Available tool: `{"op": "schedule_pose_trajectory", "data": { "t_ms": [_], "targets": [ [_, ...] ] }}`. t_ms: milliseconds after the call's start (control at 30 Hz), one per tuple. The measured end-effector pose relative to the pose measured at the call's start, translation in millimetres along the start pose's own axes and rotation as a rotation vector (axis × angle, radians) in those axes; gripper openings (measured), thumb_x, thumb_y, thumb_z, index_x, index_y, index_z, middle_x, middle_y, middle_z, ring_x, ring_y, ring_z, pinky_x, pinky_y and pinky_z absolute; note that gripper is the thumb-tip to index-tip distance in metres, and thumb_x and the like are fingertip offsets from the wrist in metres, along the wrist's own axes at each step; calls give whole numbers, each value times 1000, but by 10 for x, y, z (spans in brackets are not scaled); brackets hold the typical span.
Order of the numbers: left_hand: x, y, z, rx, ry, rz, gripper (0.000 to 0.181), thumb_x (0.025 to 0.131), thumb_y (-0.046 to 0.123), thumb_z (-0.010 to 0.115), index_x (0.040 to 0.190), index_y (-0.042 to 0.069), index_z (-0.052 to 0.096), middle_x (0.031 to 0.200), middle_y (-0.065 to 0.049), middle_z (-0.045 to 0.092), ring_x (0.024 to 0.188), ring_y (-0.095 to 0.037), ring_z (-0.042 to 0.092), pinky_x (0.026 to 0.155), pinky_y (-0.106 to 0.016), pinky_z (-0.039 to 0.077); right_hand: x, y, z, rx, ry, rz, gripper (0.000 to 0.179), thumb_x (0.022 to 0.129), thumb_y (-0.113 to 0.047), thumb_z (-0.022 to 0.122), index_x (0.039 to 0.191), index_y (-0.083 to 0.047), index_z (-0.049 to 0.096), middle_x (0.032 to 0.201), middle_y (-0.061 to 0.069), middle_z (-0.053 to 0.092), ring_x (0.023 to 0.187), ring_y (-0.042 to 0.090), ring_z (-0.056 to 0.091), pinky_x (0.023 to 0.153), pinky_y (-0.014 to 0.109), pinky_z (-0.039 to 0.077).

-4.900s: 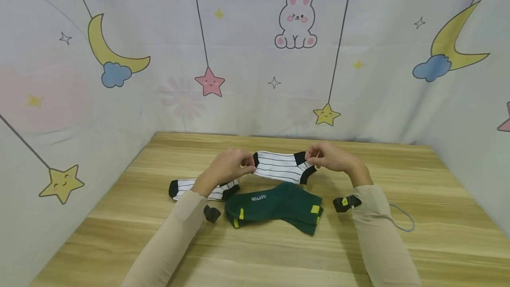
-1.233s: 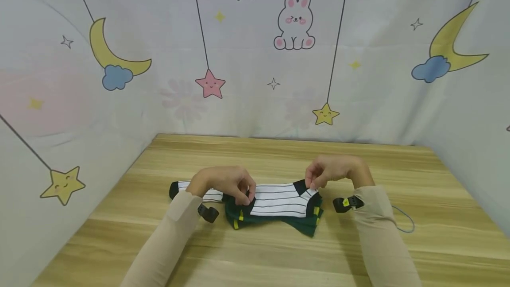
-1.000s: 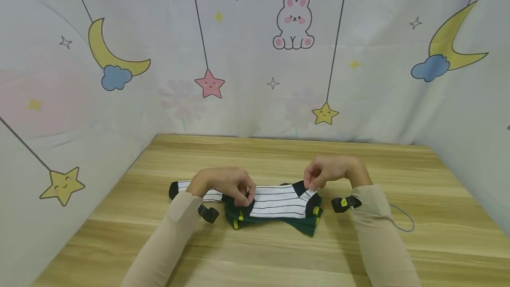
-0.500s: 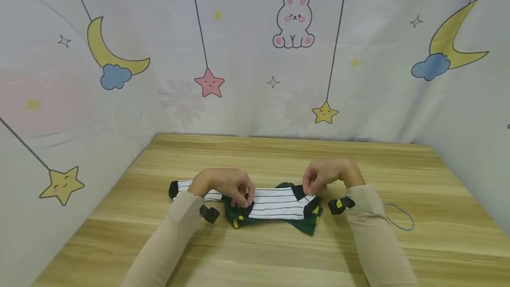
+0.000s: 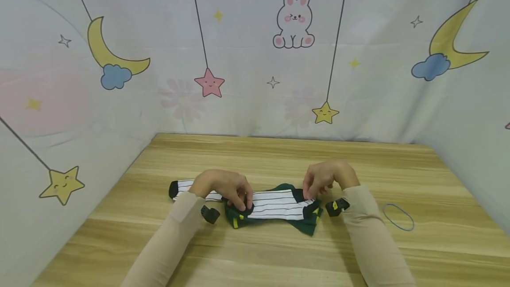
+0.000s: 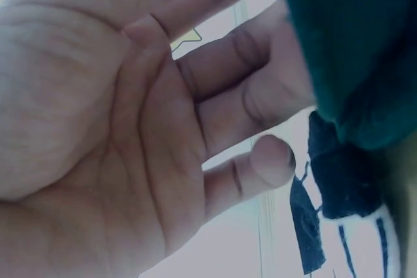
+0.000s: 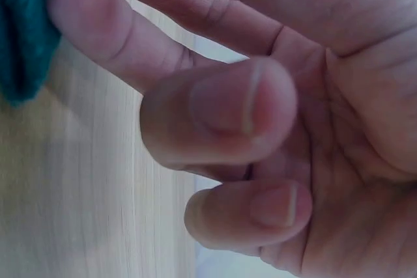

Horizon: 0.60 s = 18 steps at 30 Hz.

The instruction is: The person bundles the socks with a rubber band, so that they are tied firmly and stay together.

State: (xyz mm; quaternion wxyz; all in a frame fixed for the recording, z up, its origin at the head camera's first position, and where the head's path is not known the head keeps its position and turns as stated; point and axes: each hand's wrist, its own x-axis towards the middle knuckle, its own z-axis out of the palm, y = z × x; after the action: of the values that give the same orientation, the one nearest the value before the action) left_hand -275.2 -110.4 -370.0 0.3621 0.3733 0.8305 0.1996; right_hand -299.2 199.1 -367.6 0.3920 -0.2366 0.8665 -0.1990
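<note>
A white ankle sock [image 5: 275, 205] with thin black stripes and black toe, heel and cuff lies flat over green socks [image 5: 296, 225] with yellow marks, in the head view. At its black toe end my left hand [image 5: 229, 185] pinches the fabric; the left wrist view shows green cloth [image 6: 365, 50] covering those fingertips. My right hand [image 5: 324, 178] pinches the cuff end with thumb and forefinger. In the right wrist view its other fingers [image 7: 221, 115] curl loosely, beside a green sock edge [image 7: 26, 37]. Another striped sock [image 5: 185, 186] lies to the left, partly behind my left hand.
A thin blue elastic loop [image 5: 398, 217] lies on the wooden table [image 5: 271, 260] right of my right forearm. Black wrist cameras [image 5: 210, 214] sit at both wrists. A printed fabric backdrop [image 5: 255, 56] encloses the back and sides.
The striped sock has come down from behind the green socks onto them, held at both ends. Over the last second it shifted slightly left and nearer, and my right hand moved left and lower.
</note>
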Motion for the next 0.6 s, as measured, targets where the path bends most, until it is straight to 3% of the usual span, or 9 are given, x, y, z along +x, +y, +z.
{"op": "schedule_pose_trajectory", "data": {
  "t_ms": [400, 600],
  "targets": [
    [-10, -18, -12, 5, 54, -14, 12, 91, 5, 73, 96, 14, 77, 74, 5, 67, 61, -9, 56, 60, -22, 47, -28, -5, -24, 7, 17, 7, 10, 92, -14, 71, 88, -8, 78, 65, -4, 61, 57, 8, 53, 52, 22, 28],
    [-22, -33, -28, 53, 106, -18, 13, 92, 5, 71, 101, 12, 76, 80, 5, 68, 66, -4, 55, 62, -20, 47, -48, 1, -48, 4, 47, -7, 14, 96, -16, 67, 96, -7, 78, 71, -3, 65, 63, 10, 58, 61, 28, 47]
  ]
}}
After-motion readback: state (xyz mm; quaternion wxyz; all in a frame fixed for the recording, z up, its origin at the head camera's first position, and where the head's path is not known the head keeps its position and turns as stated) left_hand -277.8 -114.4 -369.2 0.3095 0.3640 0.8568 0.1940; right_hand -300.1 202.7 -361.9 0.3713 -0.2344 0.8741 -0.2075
